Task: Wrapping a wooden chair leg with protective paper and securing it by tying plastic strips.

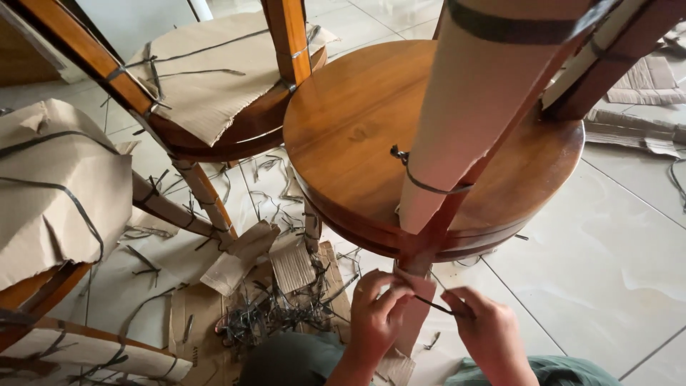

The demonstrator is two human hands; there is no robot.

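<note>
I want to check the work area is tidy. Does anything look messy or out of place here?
Yes. Cut dark strap pieces lie in a tangled heap on the tiled floor, with torn cardboard scraps scattered beside them, just left of the left hand.

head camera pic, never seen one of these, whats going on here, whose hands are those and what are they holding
There is no machine here. The single picture comes from a camera worn on a person's head, looking down, so the two bare hands at the bottom are that person's own. The left hand pinches the cardboard wrap at the end of a wooden leg. The right hand grips a thin dark strap that runs between the two hands. The leg belongs to a round wooden table top lying on a pale tiled floor; a longer cardboard sleeve covers the leg higher up. A second round wooden piece, torn cardboard and a pile of cut straps lie to the left.
</note>
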